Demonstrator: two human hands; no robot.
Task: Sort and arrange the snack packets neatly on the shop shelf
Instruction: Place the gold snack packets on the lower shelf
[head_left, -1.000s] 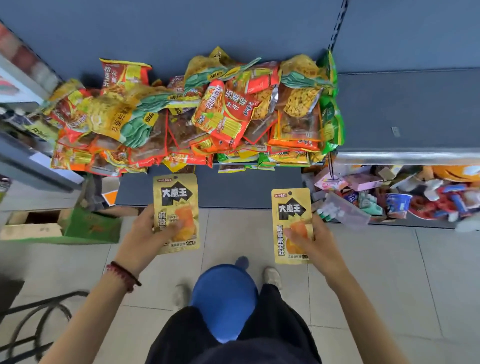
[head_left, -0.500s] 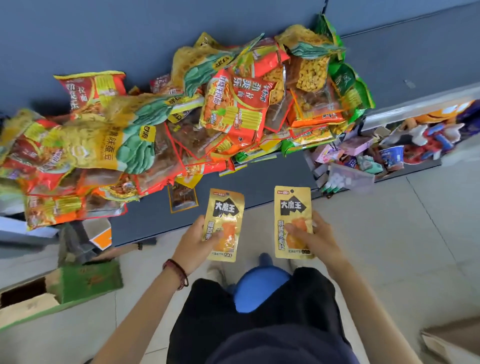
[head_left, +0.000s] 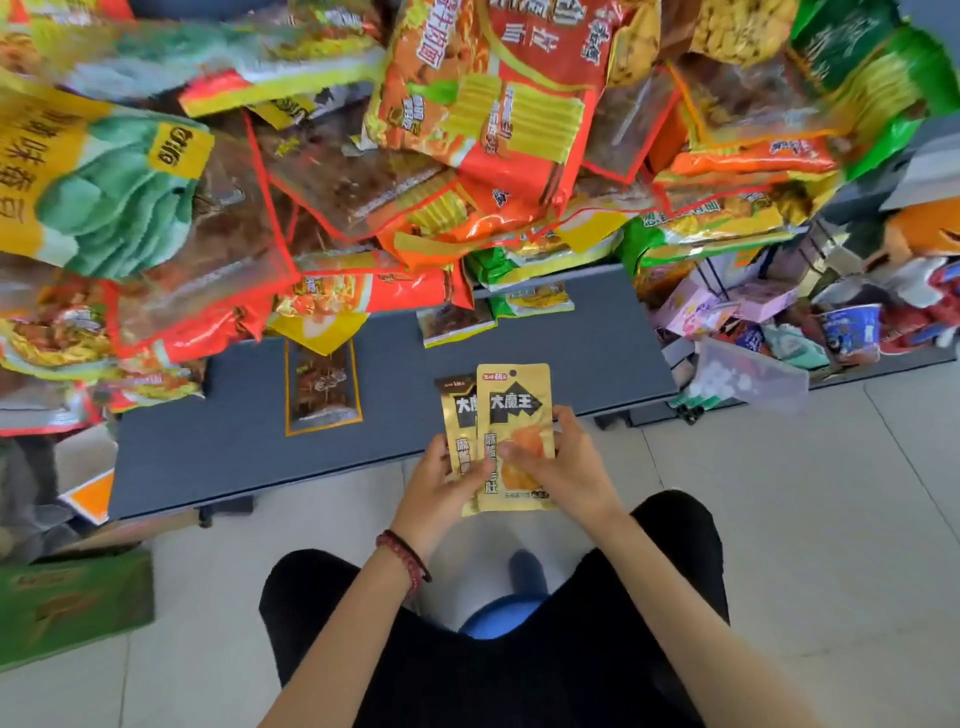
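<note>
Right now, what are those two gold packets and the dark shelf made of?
The gold packets look like thin plastic or foil film: a soft sheen, flat sealed edges and a punched hang hole at the top. The dark shelf is probably painted metal: a smooth, flat grey surface with a thin straight front lip.

Pale tiled floor (head_left: 810, 519), green cardboard box (head_left: 67, 608)

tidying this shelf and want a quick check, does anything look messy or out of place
Yes. The large snack packets lie heaped on the grey shelf, overlapping at all angles, not in rows. One dark clear-window packet lies alone in front of the heap. The left hand and right hand hold two gold packets.
</note>
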